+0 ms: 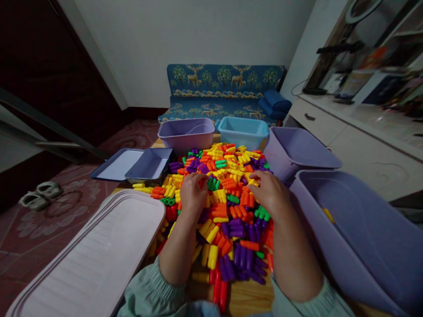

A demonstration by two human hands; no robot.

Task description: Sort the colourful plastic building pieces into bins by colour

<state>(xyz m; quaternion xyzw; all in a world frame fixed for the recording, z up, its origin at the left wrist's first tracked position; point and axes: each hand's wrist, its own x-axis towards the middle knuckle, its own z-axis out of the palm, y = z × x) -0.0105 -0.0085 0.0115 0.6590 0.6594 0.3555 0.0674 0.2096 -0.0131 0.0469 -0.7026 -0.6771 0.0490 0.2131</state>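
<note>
A big heap of plastic toy building pieces (243, 229) in yellow, orange, purple, green and red covers the wooden table (247, 299). My left hand (193, 193) is over the left side of the heap, fingers curled towards the thumb. Right beside its fingertips lies a green piece (214, 183); whether the fingers grip anything is hidden. Across the heap, my right hand (271, 193) reaches in from the right with thumb and forefinger apart, close to yellow and orange pieces (247, 197). I see nothing held in it.
Purple tubs stand at the back left (187, 132), back right (297, 147) and near right (363, 220), the last with a yellow piece (328, 215) inside. A light blue tub (244, 132) is at the back. Pale lids (99, 255) and a shallow grey-blue box (150, 163) flank the left.
</note>
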